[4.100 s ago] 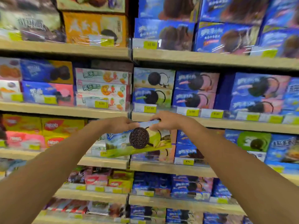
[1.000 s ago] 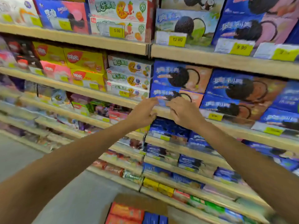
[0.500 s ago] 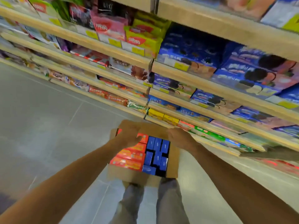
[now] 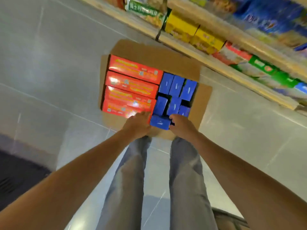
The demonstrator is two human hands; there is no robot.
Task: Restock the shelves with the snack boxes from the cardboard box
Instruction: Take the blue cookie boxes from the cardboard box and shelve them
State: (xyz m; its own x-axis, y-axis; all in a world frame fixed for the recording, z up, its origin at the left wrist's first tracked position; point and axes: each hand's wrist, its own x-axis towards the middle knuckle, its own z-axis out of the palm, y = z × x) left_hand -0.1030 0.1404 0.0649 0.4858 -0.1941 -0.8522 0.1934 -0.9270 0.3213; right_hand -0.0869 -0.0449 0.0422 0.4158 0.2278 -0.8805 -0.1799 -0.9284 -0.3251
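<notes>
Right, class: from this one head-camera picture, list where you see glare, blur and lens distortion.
Head view, glare: white patches on the glossy red boxes in the cardboard box. Head view, blur: motion smears the shelves at top right, their print mostly unreadable, and the nearest blue box is soft-edged too. Head view, distortion: the wide lens stretches the forearms toward the lower corners.

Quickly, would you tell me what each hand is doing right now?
Left hand: at the blue box's left end; grip cannot be told.
Right hand: grips the blue box.
</notes>
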